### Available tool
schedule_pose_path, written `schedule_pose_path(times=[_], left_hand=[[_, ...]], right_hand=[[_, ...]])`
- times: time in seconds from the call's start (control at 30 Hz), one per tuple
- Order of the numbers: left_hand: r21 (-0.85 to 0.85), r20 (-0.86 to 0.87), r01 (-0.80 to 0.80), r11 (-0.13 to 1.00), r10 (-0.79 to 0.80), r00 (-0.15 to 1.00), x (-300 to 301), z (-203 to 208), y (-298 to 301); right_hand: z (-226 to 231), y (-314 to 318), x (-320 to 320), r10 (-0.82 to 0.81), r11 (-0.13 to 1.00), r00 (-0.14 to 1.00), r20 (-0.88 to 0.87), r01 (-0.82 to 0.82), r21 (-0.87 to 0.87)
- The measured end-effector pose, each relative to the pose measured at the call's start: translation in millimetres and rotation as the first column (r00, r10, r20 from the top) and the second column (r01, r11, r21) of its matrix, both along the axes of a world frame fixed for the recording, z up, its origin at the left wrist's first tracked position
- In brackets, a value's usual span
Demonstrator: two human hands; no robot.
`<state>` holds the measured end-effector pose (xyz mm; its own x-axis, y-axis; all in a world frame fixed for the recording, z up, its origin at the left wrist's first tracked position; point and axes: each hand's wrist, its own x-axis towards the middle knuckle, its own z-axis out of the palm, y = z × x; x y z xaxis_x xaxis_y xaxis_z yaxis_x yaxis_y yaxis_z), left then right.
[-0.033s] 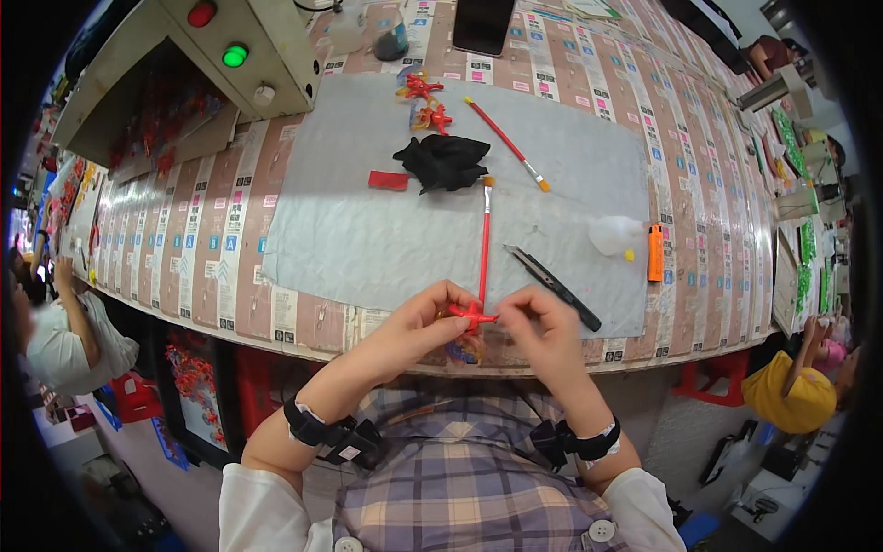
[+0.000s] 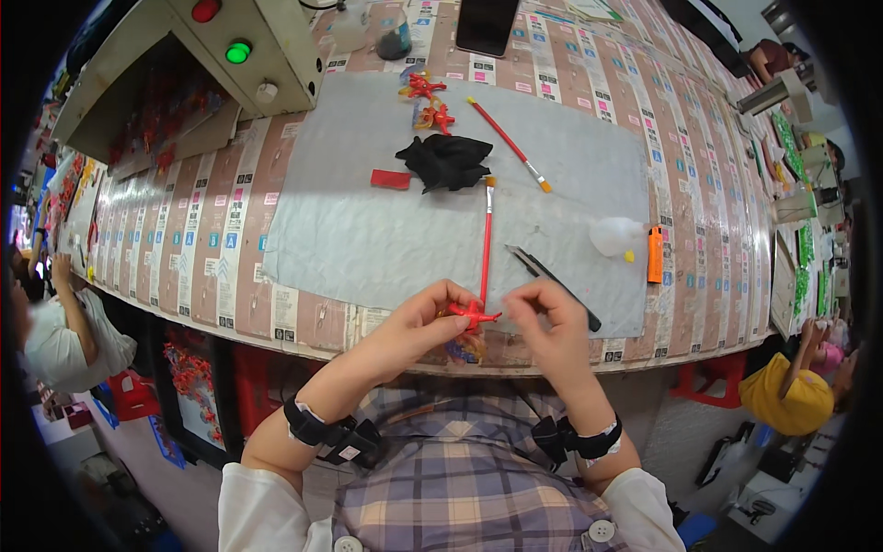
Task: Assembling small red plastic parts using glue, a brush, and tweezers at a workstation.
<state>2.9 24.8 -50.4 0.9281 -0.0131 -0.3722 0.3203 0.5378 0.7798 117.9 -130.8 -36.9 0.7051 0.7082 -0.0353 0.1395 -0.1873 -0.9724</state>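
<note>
Near the table's front edge, my left hand (image 2: 430, 317) is closed on a small red plastic figurine (image 2: 472, 316). A translucent part in blue and yellow hangs below it, under my fingers. Just right of the figurine's pointed red tip is my right hand (image 2: 554, 322), its fingers curled in a pinch and a little apart from the tip. Whether anything small is between those fingertips is hidden. A red-handled brush (image 2: 487, 239) lies just beyond my hands, bristles away from me. To its right is a black utility knife (image 2: 556, 287) on the grey sheet (image 2: 359, 248).
Two similar figurines (image 2: 432, 116), a black cloth (image 2: 446, 163), a red block (image 2: 391, 179) and a second brush (image 2: 509, 143) lie farther back. At right are a white squeeze bottle (image 2: 614, 236) and an orange lighter (image 2: 655, 255). A machine box (image 2: 285, 55) stands back left. Other people sit at both sides.
My right hand has shifted slightly away from the figurine's tip. My left hand keeps its hold, and the things on the table lie as before.
</note>
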Motion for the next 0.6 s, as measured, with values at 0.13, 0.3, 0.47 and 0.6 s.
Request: schedule_pose_path(times=[0.13, 0.3, 0.47, 0.6], left_hand=[[-0.135, -0.045, -0.001, 0.991, -0.006, 0.999, -8, 9, 2], [-0.295, -0.06, -0.004, 0.956, -0.014, 0.998, -14, 13, 5], [-0.366, -0.017, -0.006, 0.931, -0.001, 1.0, -18, 12, 7], [-0.341, -0.007, -0.018, 0.94, 0.016, 1.0, -18, 16, 9]], right_hand=[[14, 22, 20, -0.01, 0.993, 0.928, 0.372, 0.054, -0.106], [2, 46, 25, 0.202, 0.939, 0.668, 0.716, 0.075, -0.336], [-9, 62, 15, 0.268, 0.877, 0.599, 0.755, 0.173, -0.449], [-6, 62, 16, 0.3, 0.849, 0.617, 0.728, 0.175, -0.498]])
